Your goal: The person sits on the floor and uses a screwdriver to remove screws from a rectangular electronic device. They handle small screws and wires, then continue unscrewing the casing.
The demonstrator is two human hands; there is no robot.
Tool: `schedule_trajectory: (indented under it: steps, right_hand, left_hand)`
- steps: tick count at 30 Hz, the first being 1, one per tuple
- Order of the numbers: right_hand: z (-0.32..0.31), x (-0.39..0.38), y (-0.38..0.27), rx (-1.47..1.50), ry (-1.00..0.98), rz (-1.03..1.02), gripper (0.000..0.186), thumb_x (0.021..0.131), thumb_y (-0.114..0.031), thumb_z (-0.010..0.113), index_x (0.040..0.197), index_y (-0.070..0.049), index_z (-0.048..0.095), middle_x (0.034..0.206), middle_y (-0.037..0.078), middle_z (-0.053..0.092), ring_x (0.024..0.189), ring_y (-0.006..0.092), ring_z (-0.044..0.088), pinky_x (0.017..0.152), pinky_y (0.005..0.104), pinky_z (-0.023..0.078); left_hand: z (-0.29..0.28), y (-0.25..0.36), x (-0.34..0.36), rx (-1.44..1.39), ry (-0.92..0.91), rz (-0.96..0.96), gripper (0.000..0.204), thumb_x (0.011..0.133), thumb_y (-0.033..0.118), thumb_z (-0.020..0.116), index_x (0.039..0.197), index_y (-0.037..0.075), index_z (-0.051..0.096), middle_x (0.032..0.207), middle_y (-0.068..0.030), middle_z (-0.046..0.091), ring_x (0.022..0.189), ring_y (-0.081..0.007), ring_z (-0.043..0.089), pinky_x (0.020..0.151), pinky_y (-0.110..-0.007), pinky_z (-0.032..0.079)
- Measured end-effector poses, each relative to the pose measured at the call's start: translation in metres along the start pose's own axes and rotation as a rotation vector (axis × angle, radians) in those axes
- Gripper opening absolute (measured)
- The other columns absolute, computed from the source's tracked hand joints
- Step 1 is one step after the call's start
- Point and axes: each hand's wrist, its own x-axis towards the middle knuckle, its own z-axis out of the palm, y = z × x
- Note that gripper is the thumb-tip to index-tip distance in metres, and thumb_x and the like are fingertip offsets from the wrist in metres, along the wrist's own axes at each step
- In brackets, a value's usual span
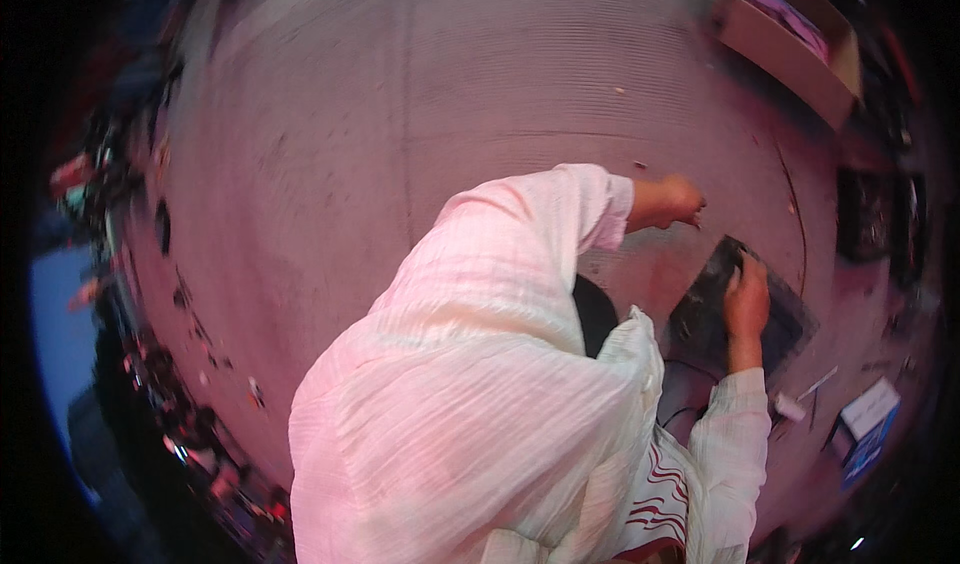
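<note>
My left hand (677,202) is held out over the pinkish floor, its fingers curled together. Whether anything small sits between them I cannot make out. Closer to me and to the right, a dark square panel-like thing (785,322) stands or lies tilted. My right hand (747,301) lies over it, fingers bent at its upper edge as if clasping it. Its exact kind does not show. The left hand is apart from this panel, just beyond its far corner. My loose pale sleeve and shirt cover much of the view.
An open cardboard box (790,54) with pink contents stands at the far right. Below it sits a black case-like thing (866,214). A blue and white box (868,419) and a small white object (789,407) lie at the right. A thin cable (797,204) crosses the floor. Blurred clutter lines the left.
</note>
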Motion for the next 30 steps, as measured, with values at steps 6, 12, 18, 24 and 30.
schedule_trajectory:
  steps: [6,12,18,24,30]
  right_hand:
    - [-0.016,0.006,-0.002,-0.122,-0.157,-0.019,0.028,0.089,-0.014,0.051,0.113,-0.001,0.056,0.105,0.023,0.06,0.096,0.0405,0.057,0.081,0.0454,0.046]
    - [0.0,0.006,0.034,0.033,-0.15,-0.23,0.031,0.09,-0.014,0.051,0.116,0.003,0.056,0.112,0.026,0.058,0.105,0.0403,0.054,0.088,0.0415,0.044]
    - [0.02,0.007,0.042,-0.057,-0.08,-0.282,0.033,0.092,-0.018,0.051,0.117,0.002,0.054,0.112,0.026,0.058,0.104,0.0396,0.055,0.086,0.042,0.045]
    - [-0.047,-0.031,0.008,0.138,-0.119,-0.177,0.034,0.088,-0.019,0.058,0.115,0.001,0.057,0.112,0.021,0.06,0.103,0.0371,0.057,0.09,0.0387,0.044]
    - [-0.177,-0.114,-0.05,0.293,-0.1,-0.009,0.029,0.084,-0.007,0.059,0.113,-0.001,0.058,0.102,0.017,0.06,0.092,0.0308,0.059,0.081,0.0341,0.046]
  left_hand:
    - [-0.031,-0.018,-0.038,-0.07,0.214,-0.124,0.04,0.088,0.033,0.057,0.116,0.006,0.059,0.114,-0.0122,0.062,0.102,-0.0312,0.059,0.084,-0.04,0.047]
    - [-0.012,-0.05,-0.109,-0.097,0.39,-0.289,0.033,0.086,0.039,0.058,0.103,0.011,0.059,0.099,-0.0072,0.066,0.09,-0.0303,0.063,0.073,-0.04,0.05]
    - [0.011,-0.051,-0.191,-0.063,0.399,-0.455,0.032,0.086,0.038,0.06,0.098,0.009,0.062,0.1,-0.0084,0.065,0.093,-0.0296,0.062,0.075,-0.039,0.049]
    - [-0.056,-0.014,-0.169,-0.955,0.48,-0.485,0.026,0.089,0.017,0.058,0.109,0.001,0.059,0.106,-0.0132,0.063,0.097,-0.0254,0.059,0.082,-0.032,0.049]
    - [-0.094,-0.001,-0.1,-1.769,0.564,-0.489,0.034,0.091,-0.004,0.039,0.124,-0.009,0.042,0.114,-0.0206,0.057,0.099,-0.0229,0.061,0.085,-0.026,0.054]
